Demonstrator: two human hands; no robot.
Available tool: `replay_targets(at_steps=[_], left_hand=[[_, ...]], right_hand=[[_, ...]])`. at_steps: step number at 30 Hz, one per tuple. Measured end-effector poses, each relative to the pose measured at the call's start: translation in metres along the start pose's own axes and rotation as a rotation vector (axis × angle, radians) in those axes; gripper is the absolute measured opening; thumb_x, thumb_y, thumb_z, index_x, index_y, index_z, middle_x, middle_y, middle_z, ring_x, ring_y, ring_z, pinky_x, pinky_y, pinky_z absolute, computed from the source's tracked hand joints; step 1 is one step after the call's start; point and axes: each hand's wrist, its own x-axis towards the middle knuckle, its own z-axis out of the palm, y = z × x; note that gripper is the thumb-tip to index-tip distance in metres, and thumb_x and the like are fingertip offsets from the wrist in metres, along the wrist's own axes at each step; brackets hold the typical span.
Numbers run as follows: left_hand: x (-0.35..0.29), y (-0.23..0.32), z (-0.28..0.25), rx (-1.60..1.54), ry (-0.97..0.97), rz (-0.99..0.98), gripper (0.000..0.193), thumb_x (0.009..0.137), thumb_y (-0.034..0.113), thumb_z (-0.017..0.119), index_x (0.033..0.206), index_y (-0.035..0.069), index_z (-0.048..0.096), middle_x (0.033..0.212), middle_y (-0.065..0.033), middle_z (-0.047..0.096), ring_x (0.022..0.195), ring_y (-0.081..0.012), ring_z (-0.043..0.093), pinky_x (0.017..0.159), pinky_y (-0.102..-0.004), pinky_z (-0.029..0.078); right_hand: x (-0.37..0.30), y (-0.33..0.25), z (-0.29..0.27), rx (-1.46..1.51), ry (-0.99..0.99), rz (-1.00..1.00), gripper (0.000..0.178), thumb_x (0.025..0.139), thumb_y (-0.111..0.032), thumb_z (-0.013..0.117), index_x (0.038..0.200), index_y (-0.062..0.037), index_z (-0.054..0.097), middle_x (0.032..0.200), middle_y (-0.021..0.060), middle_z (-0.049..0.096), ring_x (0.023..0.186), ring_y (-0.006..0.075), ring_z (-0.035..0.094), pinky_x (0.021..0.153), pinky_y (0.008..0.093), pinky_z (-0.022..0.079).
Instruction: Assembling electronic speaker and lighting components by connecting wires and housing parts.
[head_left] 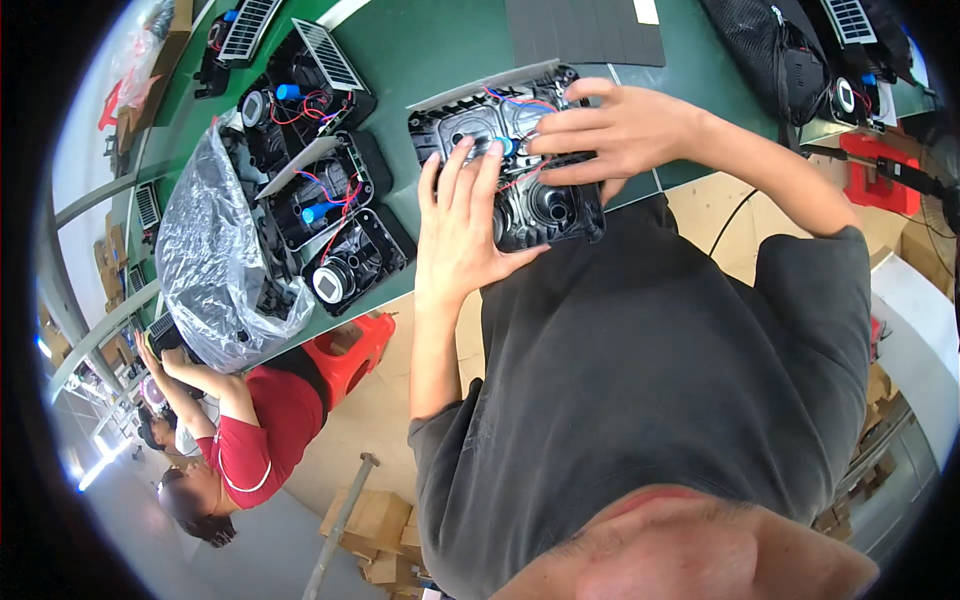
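Note:
A black plastic housing (530,215) with a ribbed, moulded inside sits at the table's near edge, close to my body. Red and blue wires run across it, and a small blue cylinder (507,147) lies near its middle. A thin grey-edged panel (485,86) stands along its far side. My left hand (462,215) grips the near left part, fingers reaching inside to the blue cylinder and thumb along the near edge. My right hand (620,130) holds the right side, its fingers spread over the inside near the wires. Palms and fingers hide part of the interior.
Several similar black housings (345,165) with wires and blue cylinders stand left on the green table (415,40), beside a clear plastic bag (205,255). A dark sheet (585,35) lies far off; a black bag (755,50) is right. A person in red (275,420) works left, near a red stool (350,355).

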Motion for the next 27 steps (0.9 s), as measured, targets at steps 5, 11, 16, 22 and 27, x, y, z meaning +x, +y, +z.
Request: replay_targets(at_steps=[5, 11, 16, 22, 27], left_hand=[[-0.011, 0.007, 0.014, -0.018, 0.138, -0.161, 0.129, 0.052, 0.052, 0.097, 0.153, 0.000, 0.036, 0.137, -0.0199, 0.051, 0.132, -0.0389, 0.045, 0.114, -0.0589, 0.029], [-0.013, 0.013, 0.013, 0.002, 0.093, -0.258, 0.132, 0.052, 0.062, 0.095, 0.153, 0.001, 0.035, 0.132, -0.0176, 0.051, 0.125, -0.0369, 0.047, 0.109, -0.0556, 0.030], [0.018, 0.011, -0.006, 0.019, 0.417, -0.108, 0.106, 0.053, 0.056, 0.098, 0.138, 0.005, 0.060, 0.125, -0.0138, 0.055, 0.118, -0.0325, 0.052, 0.100, -0.0473, 0.043], [0.092, -0.018, -0.030, 0.121, 0.201, 0.142, 0.033, 0.084, 0.008, 0.077, 0.115, 0.019, 0.077, 0.133, -0.0054, 0.062, 0.123, -0.0318, 0.055, 0.102, -0.0435, 0.046], [0.109, -0.019, -0.040, 0.170, 0.021, 0.149, 0.027, 0.087, 0.016, 0.074, 0.114, 0.013, 0.075, 0.132, -0.0127, 0.060, 0.125, -0.0366, 0.054, 0.103, -0.0444, 0.045]], right_hand=[[-0.028, 0.019, -0.024, 0.007, 0.287, 0.542, 0.055, 0.085, -0.044, 0.078, 0.130, -0.0141, 0.066, 0.131, 0.0095, 0.063, 0.120, 0.0310, 0.059, 0.097, 0.0450, 0.045], [-0.054, 0.009, 0.001, 0.014, 0.167, 1.096, 0.066, 0.085, -0.019, 0.082, 0.140, 0.0014, 0.052, 0.141, 0.0222, 0.053, 0.132, 0.0399, 0.050, 0.115, 0.0456, 0.038], [-0.053, 0.006, -0.018, 0.039, 0.182, 1.228, 0.049, 0.088, -0.013, 0.077, 0.132, -0.0008, 0.059, 0.132, 0.0202, 0.056, 0.125, 0.0368, 0.053, 0.109, 0.0420, 0.041], [-0.004, -0.016, -0.027, 0.232, 0.364, 1.072, 0.033, 0.082, -0.005, 0.081, 0.112, -0.0015, 0.070, 0.112, 0.0151, 0.064, 0.101, 0.0310, 0.064, 0.088, 0.0354, 0.053], [0.033, -0.021, -0.016, 0.484, 0.501, 1.006, 0.031, 0.080, -0.011, 0.087, 0.106, -0.0006, 0.072, 0.102, 0.0116, 0.066, 0.092, 0.0284, 0.067, 0.079, 0.0344, 0.055]])
